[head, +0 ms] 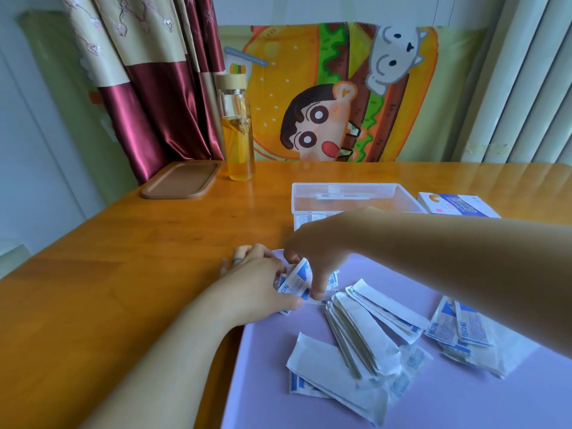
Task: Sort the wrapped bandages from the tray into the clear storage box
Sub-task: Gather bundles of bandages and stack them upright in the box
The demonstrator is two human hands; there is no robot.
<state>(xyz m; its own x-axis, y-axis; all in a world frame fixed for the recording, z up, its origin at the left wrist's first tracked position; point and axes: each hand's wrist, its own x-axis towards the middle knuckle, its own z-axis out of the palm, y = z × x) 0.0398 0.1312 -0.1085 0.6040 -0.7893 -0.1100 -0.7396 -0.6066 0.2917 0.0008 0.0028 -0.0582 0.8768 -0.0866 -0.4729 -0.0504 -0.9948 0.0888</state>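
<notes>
A lilac tray [448, 407] lies at the front right of the wooden table. Several white and blue wrapped bandages are spread on it in loose piles [359, 332], [464, 329]. At the tray's far left corner both hands meet over a small bunch of wrapped bandages [295, 281]. My left hand [257, 283] holds the bunch from the left with curled fingers. My right hand [318, 252] reaches across from the right and pinches the same bunch from above. The clear storage box [349, 196] stands open just behind my right arm, with a few wrapped bandages against its front wall.
A white and blue bandage carton [455, 205] lies right of the clear box. A glass bottle [236, 131] with amber liquid and a brown tray-like lid [182, 181] stand at the table's back left. A curtain hangs behind, and a cartoon cloth covers the chair back.
</notes>
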